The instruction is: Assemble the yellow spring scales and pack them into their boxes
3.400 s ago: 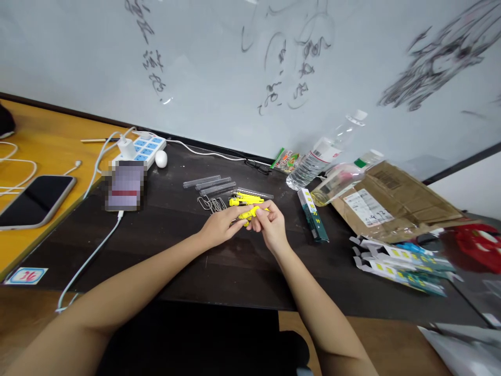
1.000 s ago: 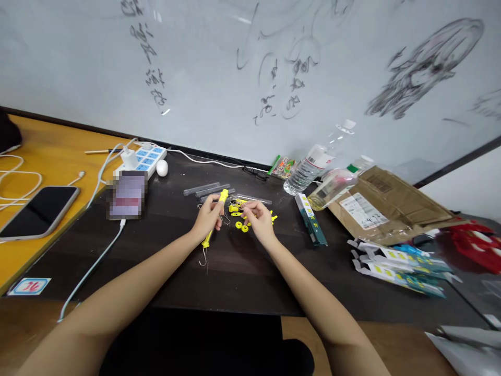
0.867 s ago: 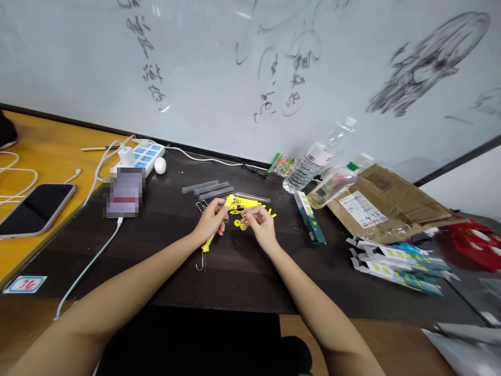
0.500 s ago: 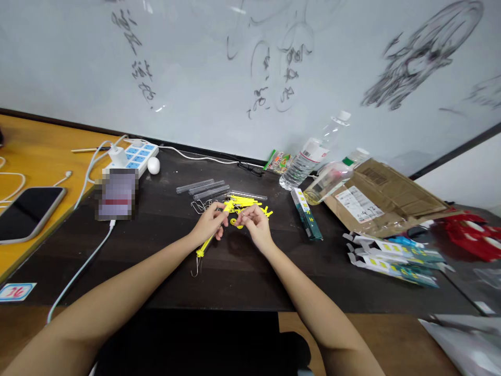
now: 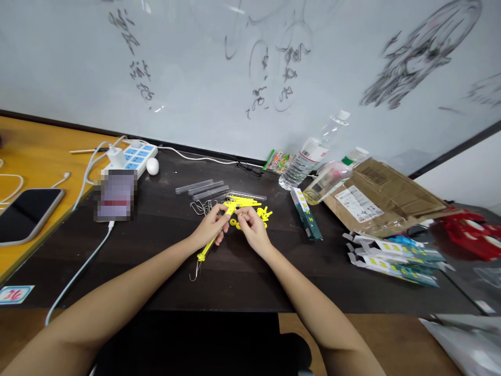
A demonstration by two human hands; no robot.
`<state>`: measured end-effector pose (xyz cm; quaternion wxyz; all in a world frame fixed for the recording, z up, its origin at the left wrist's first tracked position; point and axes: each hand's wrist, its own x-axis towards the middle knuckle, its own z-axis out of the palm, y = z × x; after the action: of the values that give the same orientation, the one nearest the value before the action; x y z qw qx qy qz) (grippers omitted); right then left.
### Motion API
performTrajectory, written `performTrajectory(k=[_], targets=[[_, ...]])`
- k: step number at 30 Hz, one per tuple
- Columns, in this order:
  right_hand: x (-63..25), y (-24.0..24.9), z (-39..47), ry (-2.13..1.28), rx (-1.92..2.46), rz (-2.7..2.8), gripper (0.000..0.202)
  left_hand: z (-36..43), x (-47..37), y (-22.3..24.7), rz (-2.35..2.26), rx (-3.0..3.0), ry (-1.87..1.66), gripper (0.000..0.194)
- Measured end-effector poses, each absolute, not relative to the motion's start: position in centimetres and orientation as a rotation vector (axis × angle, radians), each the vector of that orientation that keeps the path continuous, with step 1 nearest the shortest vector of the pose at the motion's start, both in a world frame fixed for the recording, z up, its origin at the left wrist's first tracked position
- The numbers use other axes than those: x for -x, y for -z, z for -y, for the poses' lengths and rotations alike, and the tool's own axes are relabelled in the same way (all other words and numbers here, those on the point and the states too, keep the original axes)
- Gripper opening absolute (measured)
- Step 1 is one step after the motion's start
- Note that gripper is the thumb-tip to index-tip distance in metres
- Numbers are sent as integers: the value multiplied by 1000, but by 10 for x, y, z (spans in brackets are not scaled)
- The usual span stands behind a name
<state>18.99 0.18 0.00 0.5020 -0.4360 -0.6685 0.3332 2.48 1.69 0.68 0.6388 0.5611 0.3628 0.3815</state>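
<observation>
My left hand (image 5: 213, 227) is closed round a yellow plastic rod (image 5: 207, 247) that slants down to the left, with a thin metal hook (image 5: 194, 272) hanging from its lower end. My right hand (image 5: 251, 227) is pinched at the rod's upper end; whatever lies between its fingertips is too small to make out. Behind the hands lie more yellow rods (image 5: 245, 201), and small yellow parts (image 5: 264, 213) are just right of them. Several bent metal wires (image 5: 200, 208) lie left of the fingers. Clear plastic tubes (image 5: 210, 191) rest farther back.
A teal box (image 5: 307, 215), a water bottle (image 5: 303, 162), a second bottle (image 5: 332, 180) and a cardboard parcel (image 5: 383, 196) stand or lie to the right, with flattened boxes (image 5: 395, 259) nearer. At the left are a power strip (image 5: 139, 155), a phone (image 5: 29, 214) and cables.
The right fingers have shifted slightly left, closer to the upper end of the yellow rod. The rod is tilted a little more steeply in my left hand.
</observation>
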Motion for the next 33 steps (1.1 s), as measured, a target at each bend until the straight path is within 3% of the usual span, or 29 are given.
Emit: performTrajectory(k=[10,33], targets=[[-193,-10,-1,-186,1148,1840,10,-15,-24,-9,-918,-1337,-844,21],[-200,-13,-1,-80,1302,2046,18,-16,-26,-3,-862,-1285,-711,15]])
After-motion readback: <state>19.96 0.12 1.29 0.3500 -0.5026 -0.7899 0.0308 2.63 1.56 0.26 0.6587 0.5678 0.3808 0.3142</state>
